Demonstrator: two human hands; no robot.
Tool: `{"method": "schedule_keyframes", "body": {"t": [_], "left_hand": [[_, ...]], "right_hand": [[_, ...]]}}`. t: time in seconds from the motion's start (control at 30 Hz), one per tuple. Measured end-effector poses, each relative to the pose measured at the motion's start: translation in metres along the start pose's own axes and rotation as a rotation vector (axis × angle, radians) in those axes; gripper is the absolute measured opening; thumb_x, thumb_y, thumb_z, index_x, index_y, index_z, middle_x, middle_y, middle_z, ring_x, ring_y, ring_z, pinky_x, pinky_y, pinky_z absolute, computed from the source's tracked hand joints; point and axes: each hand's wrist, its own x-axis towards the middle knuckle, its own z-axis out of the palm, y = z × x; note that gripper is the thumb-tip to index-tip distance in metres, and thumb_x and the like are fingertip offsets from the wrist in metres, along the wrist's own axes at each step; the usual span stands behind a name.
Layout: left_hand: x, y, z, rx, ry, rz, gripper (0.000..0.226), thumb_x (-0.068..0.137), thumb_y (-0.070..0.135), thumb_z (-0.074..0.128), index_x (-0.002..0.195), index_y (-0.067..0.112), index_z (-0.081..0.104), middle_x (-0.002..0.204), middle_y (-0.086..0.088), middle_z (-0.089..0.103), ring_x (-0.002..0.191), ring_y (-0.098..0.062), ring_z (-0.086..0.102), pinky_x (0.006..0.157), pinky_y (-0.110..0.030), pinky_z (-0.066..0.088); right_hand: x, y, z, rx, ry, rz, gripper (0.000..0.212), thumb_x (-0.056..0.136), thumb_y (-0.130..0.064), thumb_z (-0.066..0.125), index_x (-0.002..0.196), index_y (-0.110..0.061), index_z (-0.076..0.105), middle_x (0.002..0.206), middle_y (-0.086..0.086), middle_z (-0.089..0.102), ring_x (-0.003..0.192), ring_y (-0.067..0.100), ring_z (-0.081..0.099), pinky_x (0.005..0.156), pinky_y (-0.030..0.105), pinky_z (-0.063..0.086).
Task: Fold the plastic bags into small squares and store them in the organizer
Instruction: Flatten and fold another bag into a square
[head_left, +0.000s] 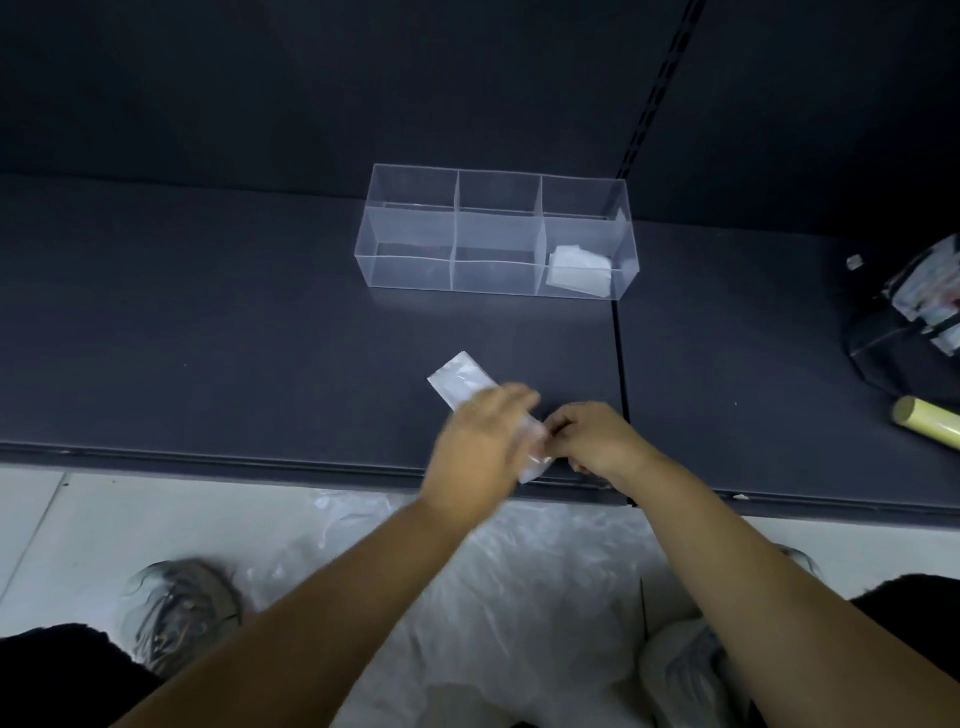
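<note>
We see one plastic bag (460, 383) folded into a long, narrow, translucent strip, lying flat and slantwise near the front edge of the dark shelf (208, 338). Behind it stands the clear organizer (405, 273), six compartments in two rows. A folded square (579, 271) lies in its front right compartment. Loose bags (519, 582) lie crumpled on the floor (41, 519) below.

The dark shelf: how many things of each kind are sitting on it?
Clear organizer: 1
Folded bags: 2, a square in the organizer's right end and a strip being folded
Yellow roll: 1
Dark bag at the right edge: 1
Total: 5
</note>
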Motion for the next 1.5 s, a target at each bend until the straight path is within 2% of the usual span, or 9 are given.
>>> {"method": "schedule_keyframes", "body": {"t": [0.2, 0.43, 0.53, 0.63, 0.8, 1.07, 1.2, 1.37, 1.5], "left_hand": [[-0.05, -0.01, 0.021, 0.086, -0.341, -0.106, 0.08, 0.092, 0.051, 0.052, 0.151, 0.009, 0.017, 0.158, -0.005, 0.019, 0.147, -0.015, 0.01, 0.119, -0.027, -0.002], [-0.039, -0.016, 0.015, 0.041, -0.299, -0.118, 0.057, 0.095, 0.04, 0.055, 0.144, 0.015, 0.041, 0.15, -0.001, 0.04, 0.141, -0.014, 0.033, 0.116, -0.021, 0.013], [-0.025, -0.014, 0.002, -0.063, -0.202, -0.214, 0.032, 0.1, 0.031, 0.048, 0.127, 0.024, 0.062, 0.11, -0.001, 0.071, 0.099, -0.018, 0.066, 0.088, -0.026, 0.048], [-0.008, -0.018, -0.006, -0.182, -0.249, -0.42, 0.034, 0.101, 0.035, 0.042, 0.09, 0.015, 0.067, 0.073, -0.013, 0.065, 0.067, -0.026, 0.06, 0.064, -0.032, 0.043], [0.02, -0.035, -0.011, -0.572, -0.246, -0.785, 0.031, 0.1, 0.026, 0.048, 0.098, 0.002, 0.069, 0.087, -0.008, 0.065, 0.082, -0.018, 0.059, 0.084, -0.036, 0.05], [0.034, -0.047, -0.005, -0.633, -0.182, -0.961, 0.025, 0.098, 0.019, 0.053, 0.111, 0.001, 0.063, 0.105, -0.023, 0.067, 0.095, -0.036, 0.066, 0.08, -0.05, 0.056], [0.027, -0.053, -0.006, -0.147, -0.048, -0.786, 0.042, 0.091, 0.023, 0.062, 0.13, 0.013, 0.052, 0.1, -0.006, 0.067, 0.091, -0.022, 0.063, 0.075, -0.034, 0.051], [0.012, -0.057, -0.002, 0.267, -0.1, -0.084, 0.027, 0.09, 0.018, 0.062, 0.115, 0.01, 0.066, 0.126, -0.012, 0.059, 0.119, -0.034, 0.053, 0.102, -0.044, 0.034], [0.001, -0.067, -0.001, 0.256, -0.274, -0.129, 0.041, 0.101, 0.024, 0.042, 0.141, 0.013, 0.046, 0.148, -0.004, 0.044, 0.142, -0.021, 0.029, 0.118, -0.036, 0.009]], "right_hand": [[0.003, -0.014, 0.006, 0.024, -0.014, 0.024, 0.017, 0.081, -0.02, 0.074, 0.092, -0.012, 0.064, 0.064, 0.002, 0.059, 0.045, 0.009, 0.047, 0.047, 0.023, 0.04], [-0.008, -0.006, -0.003, 0.138, -0.01, 0.082, 0.017, 0.084, -0.017, 0.072, 0.097, -0.014, 0.062, 0.068, 0.0, 0.06, 0.051, 0.007, 0.049, 0.049, 0.021, 0.041], [-0.011, -0.019, -0.006, 0.39, -0.036, 0.071, 0.006, 0.089, -0.017, 0.067, 0.092, -0.013, 0.064, 0.068, 0.001, 0.061, 0.046, 0.006, 0.048, 0.046, 0.02, 0.04], [-0.007, -0.031, -0.012, 0.321, 0.069, -0.05, 0.012, 0.088, -0.019, 0.066, 0.099, -0.018, 0.062, 0.086, -0.001, 0.068, 0.051, 0.006, 0.053, 0.05, 0.02, 0.042], [0.004, -0.025, 0.009, 0.141, 0.047, -0.118, 0.036, 0.083, -0.013, 0.073, 0.115, -0.013, 0.057, 0.099, 0.004, 0.066, 0.062, 0.012, 0.056, 0.056, 0.016, 0.045], [0.024, -0.016, 0.043, 0.034, 0.398, -0.12, 0.015, 0.078, -0.015, 0.076, 0.089, -0.017, 0.066, 0.085, 0.001, 0.068, 0.08, 0.017, 0.065, 0.075, 0.028, 0.052], [0.025, -0.018, 0.045, 0.005, 0.423, -0.114, 0.012, 0.079, -0.014, 0.074, 0.089, -0.017, 0.068, 0.083, -0.003, 0.066, 0.08, 0.015, 0.064, 0.072, 0.026, 0.051], [0.022, -0.02, 0.046, -0.029, 0.44, -0.135, 0.009, 0.082, -0.011, 0.068, 0.091, -0.013, 0.07, 0.09, 0.001, 0.07, 0.084, 0.017, 0.065, 0.075, 0.029, 0.054], [0.02, -0.021, 0.047, -0.026, 0.448, -0.136, 0.007, 0.083, -0.012, 0.068, 0.089, -0.015, 0.069, 0.085, -0.002, 0.068, 0.081, 0.016, 0.065, 0.074, 0.03, 0.054]]}}
